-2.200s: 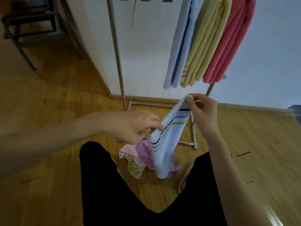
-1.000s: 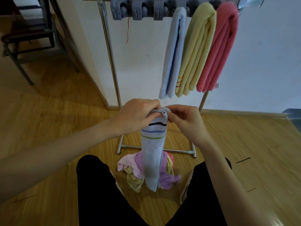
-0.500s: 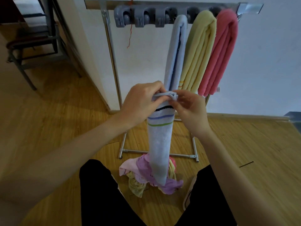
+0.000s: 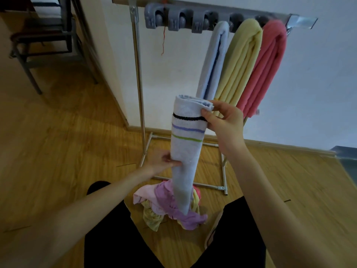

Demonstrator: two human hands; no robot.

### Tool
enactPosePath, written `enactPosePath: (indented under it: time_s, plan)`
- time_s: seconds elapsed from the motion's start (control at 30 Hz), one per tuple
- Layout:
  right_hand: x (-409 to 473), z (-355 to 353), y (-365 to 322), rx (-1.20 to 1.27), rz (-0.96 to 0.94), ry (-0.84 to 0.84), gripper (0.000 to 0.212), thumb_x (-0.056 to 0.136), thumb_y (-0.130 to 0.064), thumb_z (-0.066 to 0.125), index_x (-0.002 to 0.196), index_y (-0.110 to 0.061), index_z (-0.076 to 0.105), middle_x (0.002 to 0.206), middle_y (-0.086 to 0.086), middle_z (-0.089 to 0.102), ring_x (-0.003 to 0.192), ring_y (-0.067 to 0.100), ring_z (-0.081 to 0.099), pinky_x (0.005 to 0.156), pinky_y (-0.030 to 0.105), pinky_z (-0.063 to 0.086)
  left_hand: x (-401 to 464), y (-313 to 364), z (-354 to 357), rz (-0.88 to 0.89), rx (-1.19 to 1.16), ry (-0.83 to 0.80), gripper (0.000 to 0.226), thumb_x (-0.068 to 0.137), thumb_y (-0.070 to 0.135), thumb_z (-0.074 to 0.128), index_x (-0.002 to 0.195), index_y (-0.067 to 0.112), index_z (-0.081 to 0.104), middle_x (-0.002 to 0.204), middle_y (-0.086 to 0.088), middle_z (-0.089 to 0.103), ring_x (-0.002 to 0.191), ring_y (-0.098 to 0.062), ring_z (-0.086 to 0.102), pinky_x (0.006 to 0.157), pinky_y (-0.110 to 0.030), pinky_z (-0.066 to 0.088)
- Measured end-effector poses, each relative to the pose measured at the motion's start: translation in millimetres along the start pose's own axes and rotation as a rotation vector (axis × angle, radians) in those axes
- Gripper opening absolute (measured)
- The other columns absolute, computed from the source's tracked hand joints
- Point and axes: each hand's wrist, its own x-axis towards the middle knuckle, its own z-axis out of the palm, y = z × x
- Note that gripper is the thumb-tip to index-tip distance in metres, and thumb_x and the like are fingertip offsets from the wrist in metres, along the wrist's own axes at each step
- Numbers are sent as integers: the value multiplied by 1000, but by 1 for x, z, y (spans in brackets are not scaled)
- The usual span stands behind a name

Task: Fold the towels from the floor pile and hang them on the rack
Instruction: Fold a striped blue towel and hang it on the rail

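In front of a metal rack [image 4: 138, 78] against a white wall, a person holds a folded white towel [image 4: 186, 147] upright above the wooden floor [image 4: 58, 151]. The right hand [image 4: 225, 120] pinches the towel's upper edge between thumb and fingers, just beside its black stripe; blue and green stripes run below. The left hand [image 4: 164, 161] grips the towel lower down at its left side, fingers curled around the fold. The towel's lower end hangs in front of a pile [image 4: 168, 207] of pink, purple and yellow cloths that lies on the floor between the person's black-clad legs and the rack's base. On the rack's top bar sits a row of grey clips [image 4: 175, 19], with three folded towels hanging side by side at the right: a pale blue towel [image 4: 214, 60], a yellow towel [image 4: 241, 59] and a red towel [image 4: 266, 68]. A dark chair [image 4: 44, 37] stands at upper left.
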Motion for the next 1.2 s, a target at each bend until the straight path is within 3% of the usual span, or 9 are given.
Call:
enactPosePath:
  time_s: [0.17, 0.37, 0.47, 0.57, 0.7, 0.77, 0.87, 1.03, 1.2]
  plan:
    - [-1, -12, -14, 177, 4, 132, 9, 85, -6, 65, 91, -8, 70, 87, 15, 66, 82, 25, 64, 76, 46, 58, 12, -38, 23, -167, -80, -66, 42, 74, 41, 77, 100, 9, 69, 97, -6, 69, 89, -20, 65, 84, -36, 52]
    - [2, -52, 23, 318, 198, 454, 21, 88, 0, 58, 106, 10, 60, 93, 18, 63, 86, 24, 64, 70, 29, 57, 10, -46, 16, -199, -85, -127, 75, 62, 66, 74, 93, -2, 67, 81, -9, 65, 78, -22, 60, 69, -31, 45]
    - [-5, -69, 63, 199, 325, 530, 25, 86, 1, 54, 110, 7, 57, 101, 19, 65, 95, 29, 66, 76, 34, 58, 12, -27, 5, -175, -52, -94, 34, 83, 40, 69, 72, 9, 61, 60, 5, 53, 63, -11, 48, 58, -20, 37]
    - [-21, -73, 105, 92, 496, 532, 30, 84, 7, 50, 113, 5, 51, 97, 14, 58, 88, 26, 61, 69, 33, 57, 17, -2, -13, -20, -38, -102, 48, 77, 44, 73, 79, -3, 64, 72, -6, 53, 71, -15, 48, 65, -30, 37]
    - [-41, -69, 154, -47, 694, 308, 17, 79, 9, 52, 95, 5, 56, 94, 21, 57, 77, 26, 58, 56, 27, 51, 13, 44, -31, 136, -26, -239, 58, 66, 51, 75, 81, -5, 67, 72, -6, 57, 70, -13, 50, 65, -27, 37]
    - [-48, -61, 160, -235, 723, 122, 7, 82, 5, 53, 84, -2, 52, 93, 17, 51, 85, 27, 53, 72, 38, 49, 8, 70, -36, 197, 22, -352, 49, 72, 42, 75, 78, -6, 66, 65, 0, 54, 63, -7, 49, 58, -19, 36]
    - [-51, -48, 147, -609, 452, 7, 29, 93, -24, 55, 118, -10, 49, 123, 9, 41, 117, 25, 41, 100, 42, 38, 3, 100, -39, 219, 82, -473, 34, 77, 31, 69, 83, -3, 69, 69, -2, 59, 65, -7, 53, 58, -16, 41]
    - [-30, -36, 89, 288, 324, -426, 39, 87, -12, 44, 121, 1, 57, 119, 13, 62, 114, 24, 56, 96, 33, 45, 0, 126, -37, 217, 174, -571, 11, 85, 28, 67, 83, 18, 73, 76, 6, 67, 74, -7, 61, 66, -19, 47]
    - [-19, -45, 69, 236, 331, -747, 26, 83, -11, 61, 100, 8, 61, 96, 15, 63, 92, 25, 59, 83, 32, 47, 3, 130, -44, 244, 207, -531, 23, 83, 29, 69, 83, 6, 72, 74, -3, 64, 70, -13, 58, 61, -20, 45]
